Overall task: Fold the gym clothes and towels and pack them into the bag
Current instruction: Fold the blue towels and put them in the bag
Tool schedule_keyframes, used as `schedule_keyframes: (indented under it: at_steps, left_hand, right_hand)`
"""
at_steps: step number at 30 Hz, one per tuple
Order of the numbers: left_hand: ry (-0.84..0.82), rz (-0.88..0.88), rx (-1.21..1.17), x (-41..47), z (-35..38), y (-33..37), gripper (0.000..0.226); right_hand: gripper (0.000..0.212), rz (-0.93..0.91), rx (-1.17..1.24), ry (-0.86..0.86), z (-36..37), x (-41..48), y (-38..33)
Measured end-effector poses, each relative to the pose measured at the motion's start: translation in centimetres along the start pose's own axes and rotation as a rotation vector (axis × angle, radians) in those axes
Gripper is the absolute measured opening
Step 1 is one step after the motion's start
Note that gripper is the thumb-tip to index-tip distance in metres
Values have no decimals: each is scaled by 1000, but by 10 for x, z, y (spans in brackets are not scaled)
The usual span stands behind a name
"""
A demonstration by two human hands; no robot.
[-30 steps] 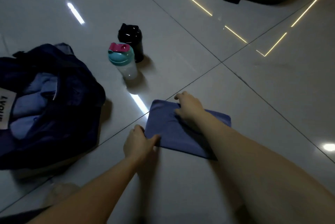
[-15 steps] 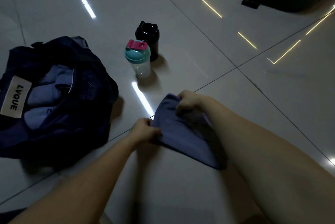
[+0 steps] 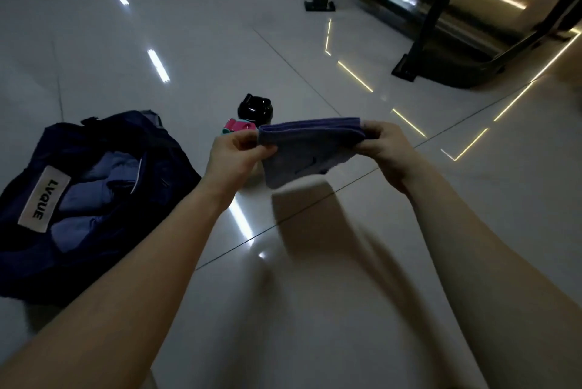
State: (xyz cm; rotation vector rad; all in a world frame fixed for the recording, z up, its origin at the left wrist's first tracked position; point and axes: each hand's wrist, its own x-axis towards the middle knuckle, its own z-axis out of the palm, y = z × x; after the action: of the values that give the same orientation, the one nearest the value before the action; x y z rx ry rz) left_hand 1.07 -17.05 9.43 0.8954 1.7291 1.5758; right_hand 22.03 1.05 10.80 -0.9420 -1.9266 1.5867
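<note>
Glossy pale tile floor all around, streaked with reflected strip lights, with a dark gym-machine frame at the far right. Held up in the air above that floor, well clear of it: folded purple-blue towel, pinched at one end by the left hand and at the other by the right hand, hands apart with the cloth spanning between. Soft and light by the look of it, sagging in the middle and hanging limp below the top fold; nothing stiff, nothing fragile, hardly slippery (terry-like nap, though too dim to be sure). Best gripped at the stacked corners, as now, to keep the layers from sliding open; likely to unfold if taken by a single layer. Off to the left on the floor, open navy bag, already holding folded blue clothes. Readable on its pale label: "LVQUE". Dark mark on the towel's front, possibly a logo, too blurred to read. Behind the towel, black bottle and teal bottle with pink cap, partly hidden, no writing legible.
</note>
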Motion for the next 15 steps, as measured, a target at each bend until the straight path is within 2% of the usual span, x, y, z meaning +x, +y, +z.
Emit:
schedule_keyframes:
  at_steps: [4, 6, 8, 11, 13, 15]
  left_hand:
    - [-76, -17, 76, -20, 5, -14, 20]
    - [-123, -89, 161, -36, 6, -38, 17]
    - [-133, -176, 263, -54, 8, -67, 11]
    - [-180, -301, 395, -80, 7, -104, 16]
    - [-309, -366, 452, -92, 2, -121, 17]
    - [-509, -430, 495, -100, -1, -130, 17]
  right_hand:
    - [19, 14, -9, 26, -2, -35, 21]
    - [16, 64, -49, -6, 2, -54, 45]
    - [15, 163, -88, -55, 10, -74, 70]
    - [15, 339, -144, -154, 22, -105, 103]
    - [10, 438, -225, -238, 24, -122, 122]
    - [11, 533, -262, -324, 23, -136, 138]
